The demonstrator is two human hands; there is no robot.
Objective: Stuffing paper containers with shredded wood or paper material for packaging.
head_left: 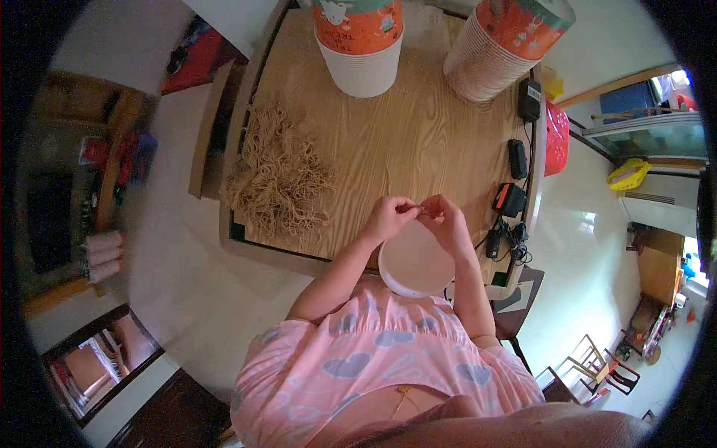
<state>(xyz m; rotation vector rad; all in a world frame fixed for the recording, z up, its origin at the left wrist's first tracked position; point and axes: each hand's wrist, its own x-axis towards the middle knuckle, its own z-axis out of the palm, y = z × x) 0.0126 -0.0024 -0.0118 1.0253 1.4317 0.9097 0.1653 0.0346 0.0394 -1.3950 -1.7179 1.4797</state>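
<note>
My left hand (pixel 390 216) and my right hand (pixel 446 222) meet over the table's near side, fingertips pinched together. Whatever is between them is too small to make out. Just below the fingers, against my body, is a round white paper bucket (pixel 417 265), its wide face turned up toward me. To the left lies a loose, tangled heap of tan twine pieces (pixel 280 175). Toward the far side stands a stack of white buckets (pixel 364 71) topped by one with an orange printed band. A second, tilted stack of such buckets (pixel 489 63) is at the far right.
Along the right edge of the wooden table (pixel 396 149) lie black power adapters (pixel 517 159), an orange-and-black battery-like block (pixel 509 199) and coiled black cables (pixel 517 243). Beyond that edge is a red plastic item (pixel 556 138). A dark chair (pixel 515 306) stands at the near right corner.
</note>
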